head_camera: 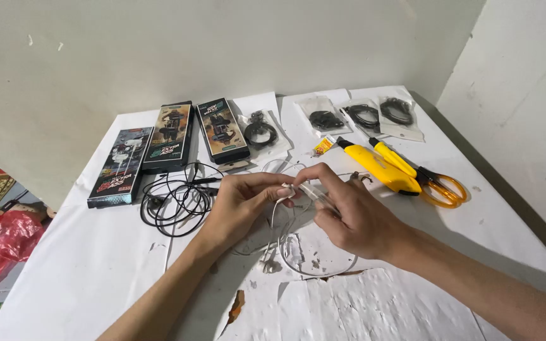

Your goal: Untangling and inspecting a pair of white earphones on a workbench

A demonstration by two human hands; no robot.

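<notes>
Pinching a white earphone cable [284, 218] between them, both hands, left [242, 203] and right [347, 211], hover over the white table [96, 265].

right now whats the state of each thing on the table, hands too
left hand: pinching the white earphone cable
right hand: pinching the same cable, fingers closed
white earphone cable: loose loops on the table, one part lifted between the hands
black earphone cable: loose tangle, lying untouched
three boxes: closed, lying flat
four clear bags: flat, each with coiled black cable inside
scissors: blades closed
yellow tool: lying flat, unused
</notes>
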